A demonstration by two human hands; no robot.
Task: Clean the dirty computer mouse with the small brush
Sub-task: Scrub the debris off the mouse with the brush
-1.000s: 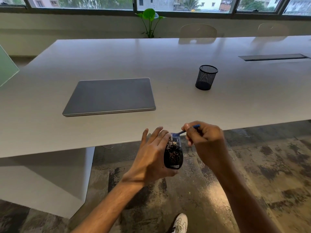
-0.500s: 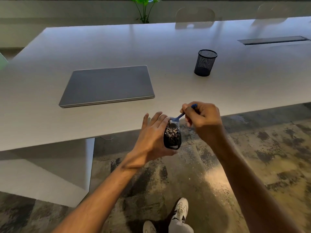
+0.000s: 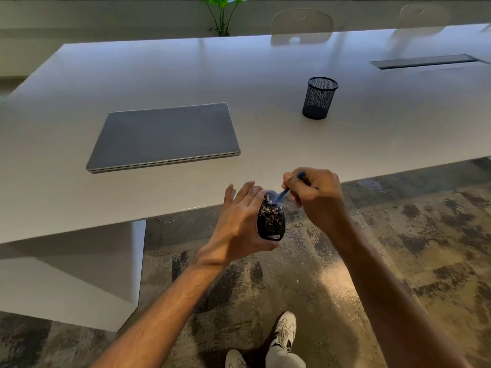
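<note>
A black computer mouse (image 3: 271, 221), speckled with pale crumbs, is held upright in my left hand (image 3: 239, 227) just off the table's near edge, above the floor. My right hand (image 3: 314, 197) pinches a small blue brush (image 3: 285, 191) by its handle. The brush's pale bristle end, blurred, rests on the top end of the mouse. Most of the handle is hidden inside my fingers.
A white table (image 3: 265, 75) carries a closed grey laptop (image 3: 164, 136) on the left and a black mesh pen cup (image 3: 319, 98) on the right. A cable slot (image 3: 425, 61) lies far right. Patterned carpet and my white shoes (image 3: 284, 333) are below.
The camera has tilted down a little, so the window is gone from view. Both hands stay together by the table edge, and the brush tip has shifted slightly across the mouse's top end.
</note>
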